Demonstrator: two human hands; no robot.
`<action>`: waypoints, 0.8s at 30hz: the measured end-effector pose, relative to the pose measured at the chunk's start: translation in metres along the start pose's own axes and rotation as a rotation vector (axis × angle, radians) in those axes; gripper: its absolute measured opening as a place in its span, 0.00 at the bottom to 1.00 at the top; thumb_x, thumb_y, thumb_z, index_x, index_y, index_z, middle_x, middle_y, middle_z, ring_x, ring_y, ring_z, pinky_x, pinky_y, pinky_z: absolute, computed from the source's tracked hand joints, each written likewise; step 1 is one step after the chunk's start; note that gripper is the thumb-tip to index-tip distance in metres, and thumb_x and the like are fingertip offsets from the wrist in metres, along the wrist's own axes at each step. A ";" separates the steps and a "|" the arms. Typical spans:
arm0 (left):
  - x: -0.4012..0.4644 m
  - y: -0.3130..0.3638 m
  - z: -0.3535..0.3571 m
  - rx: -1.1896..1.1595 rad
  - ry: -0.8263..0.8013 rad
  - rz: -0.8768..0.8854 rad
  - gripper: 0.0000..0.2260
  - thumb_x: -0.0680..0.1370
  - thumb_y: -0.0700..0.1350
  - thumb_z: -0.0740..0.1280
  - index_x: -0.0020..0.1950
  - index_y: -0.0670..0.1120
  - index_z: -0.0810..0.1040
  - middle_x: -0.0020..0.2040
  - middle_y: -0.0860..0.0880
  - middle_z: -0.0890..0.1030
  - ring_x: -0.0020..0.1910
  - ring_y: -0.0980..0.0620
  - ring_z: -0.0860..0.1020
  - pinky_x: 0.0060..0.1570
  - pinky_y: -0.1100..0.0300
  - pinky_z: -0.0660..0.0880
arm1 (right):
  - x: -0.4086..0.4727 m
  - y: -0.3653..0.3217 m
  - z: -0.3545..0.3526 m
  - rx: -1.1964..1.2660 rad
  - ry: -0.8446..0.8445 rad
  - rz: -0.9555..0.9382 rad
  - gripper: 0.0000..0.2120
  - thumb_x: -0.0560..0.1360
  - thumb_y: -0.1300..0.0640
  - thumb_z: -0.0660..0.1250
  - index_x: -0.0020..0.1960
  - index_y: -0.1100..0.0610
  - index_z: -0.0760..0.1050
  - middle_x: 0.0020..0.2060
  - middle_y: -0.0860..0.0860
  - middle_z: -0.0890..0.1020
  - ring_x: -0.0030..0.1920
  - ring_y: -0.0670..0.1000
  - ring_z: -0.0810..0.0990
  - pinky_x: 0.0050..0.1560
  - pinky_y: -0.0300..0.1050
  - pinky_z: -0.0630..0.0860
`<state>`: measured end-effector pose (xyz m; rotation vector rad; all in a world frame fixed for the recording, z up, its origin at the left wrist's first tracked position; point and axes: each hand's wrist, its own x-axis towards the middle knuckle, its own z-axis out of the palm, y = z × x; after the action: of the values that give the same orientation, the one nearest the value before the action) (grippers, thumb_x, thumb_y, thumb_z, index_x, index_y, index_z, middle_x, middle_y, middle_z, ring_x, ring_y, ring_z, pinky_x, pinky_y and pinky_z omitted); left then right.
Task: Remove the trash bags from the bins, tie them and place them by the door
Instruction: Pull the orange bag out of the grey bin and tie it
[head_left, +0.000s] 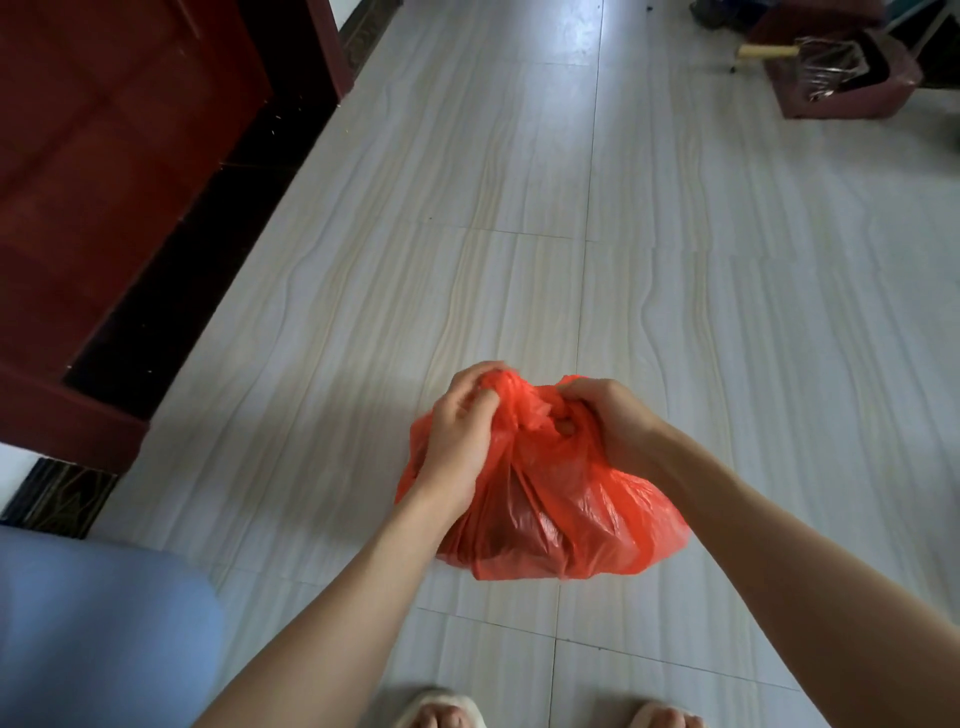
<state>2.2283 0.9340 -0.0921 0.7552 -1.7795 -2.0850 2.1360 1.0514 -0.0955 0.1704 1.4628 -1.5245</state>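
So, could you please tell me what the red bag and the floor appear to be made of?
The red bag looks like thin glossy plastic film: it crinkles, shines and is slightly see-through where both hands bunch its top. The pale grey floor seems to be glazed tile, given its straight grout lines and soft reflections.

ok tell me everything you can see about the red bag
The red bag is thin, glossy, crinkled plastic, bulging with dark contents that can't be made out. It sits on the pale tiled floor in front of the person's feet. Its top is bunched into a knot area, with the left hand and right hand each gripping a gathered end.
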 end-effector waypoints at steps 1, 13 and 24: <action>0.002 0.000 0.001 -0.143 0.053 -0.125 0.11 0.75 0.36 0.62 0.43 0.49 0.81 0.44 0.47 0.81 0.47 0.50 0.79 0.55 0.56 0.75 | 0.000 0.000 0.002 0.001 0.011 -0.004 0.17 0.74 0.62 0.57 0.28 0.59 0.75 0.20 0.52 0.72 0.22 0.47 0.70 0.27 0.39 0.68; 0.002 0.000 -0.021 0.634 -0.360 0.185 0.23 0.71 0.27 0.57 0.50 0.53 0.78 0.43 0.54 0.70 0.42 0.67 0.71 0.50 0.75 0.65 | -0.006 -0.004 0.003 -0.052 0.184 -0.042 0.10 0.75 0.67 0.62 0.53 0.67 0.78 0.39 0.59 0.80 0.38 0.54 0.79 0.39 0.45 0.78; 0.005 -0.007 -0.019 0.339 -0.277 0.129 0.04 0.67 0.48 0.70 0.40 0.52 0.77 0.49 0.56 0.75 0.49 0.60 0.77 0.55 0.70 0.70 | -0.003 -0.003 -0.008 0.027 0.173 0.050 0.09 0.73 0.65 0.66 0.51 0.69 0.78 0.44 0.61 0.82 0.41 0.55 0.82 0.40 0.47 0.81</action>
<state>2.2358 0.9177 -0.1020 0.4276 -2.3038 -1.9016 2.1315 1.0591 -0.0936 0.3599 1.5614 -1.5193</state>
